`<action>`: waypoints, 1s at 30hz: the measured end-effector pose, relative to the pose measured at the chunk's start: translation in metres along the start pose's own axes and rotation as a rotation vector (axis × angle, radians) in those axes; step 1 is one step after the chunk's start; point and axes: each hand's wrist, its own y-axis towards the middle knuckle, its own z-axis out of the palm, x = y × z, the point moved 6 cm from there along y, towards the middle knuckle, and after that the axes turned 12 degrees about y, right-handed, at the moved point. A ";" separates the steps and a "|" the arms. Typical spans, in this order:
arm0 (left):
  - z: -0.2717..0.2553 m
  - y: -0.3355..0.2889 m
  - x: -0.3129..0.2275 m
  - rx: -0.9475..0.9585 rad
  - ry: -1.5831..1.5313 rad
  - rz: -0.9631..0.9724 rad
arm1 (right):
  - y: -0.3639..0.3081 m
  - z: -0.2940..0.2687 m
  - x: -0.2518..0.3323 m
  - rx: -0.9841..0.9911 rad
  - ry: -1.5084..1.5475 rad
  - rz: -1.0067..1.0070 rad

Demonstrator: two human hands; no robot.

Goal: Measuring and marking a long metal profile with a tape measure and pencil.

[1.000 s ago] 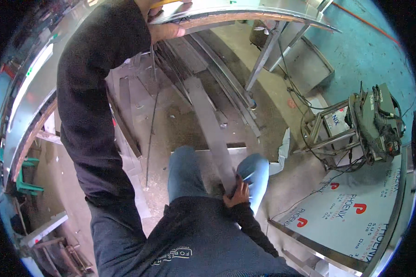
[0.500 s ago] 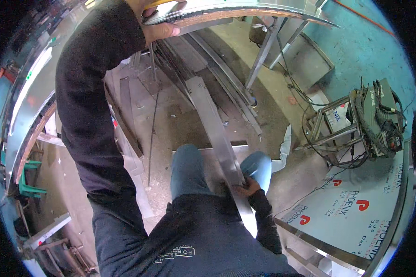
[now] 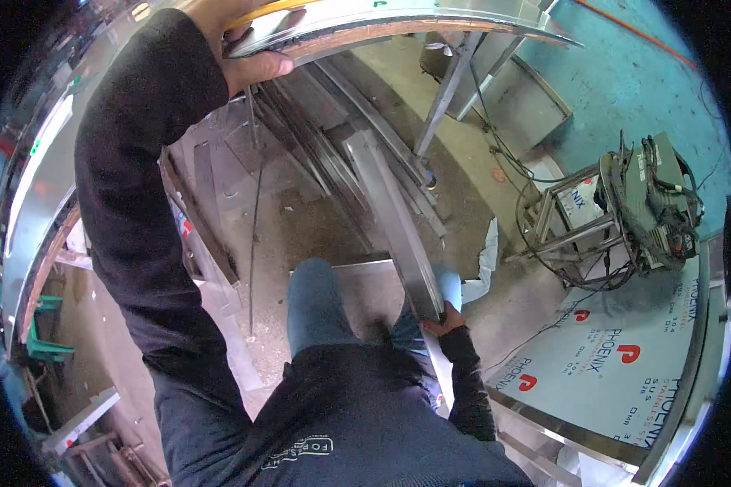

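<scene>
Over dusty concrete floor [image 3: 317,227], right hand [image 3: 442,324] grips a long shiny steel strip [image 3: 394,219]; left hand [image 3: 248,61] clasps tabletop edge [image 3: 398,20]

Left hand [image 3: 248,61] is raised high, arm outstretched, fingers curled; right hand [image 3: 443,323] gripping low (beside the knee).

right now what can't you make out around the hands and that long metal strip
- Right hand, head view: its fingers are hidden under the long metal strip, so the grip is unclear.
- Strip's near end: runs behind the right sleeve and torso.
- Left hand: the top rim cuts off its back; the yellow object beside it is unidentifiable.
- Bundle of metal bars under the table: far ends hidden by the tabletop edge.
</scene>
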 end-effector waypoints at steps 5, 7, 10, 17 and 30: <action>-0.002 -0.010 -0.006 -0.074 -0.013 0.008 | -0.005 -0.003 -0.016 -0.150 -0.310 0.127; 0.000 -0.011 -0.003 -0.046 0.002 -0.018 | -0.006 -0.001 -0.018 -0.173 -0.293 0.103; 0.004 -0.010 0.000 -0.018 -0.036 -0.041 | -0.008 0.000 -0.022 -0.212 -0.314 0.076; 0.018 -0.001 0.022 0.062 -0.175 -0.047 | -0.010 0.000 -0.023 -0.215 -0.402 0.066; 0.007 -0.002 0.010 0.001 -0.029 0.002 | -0.008 -0.002 -0.018 -0.210 -0.448 0.073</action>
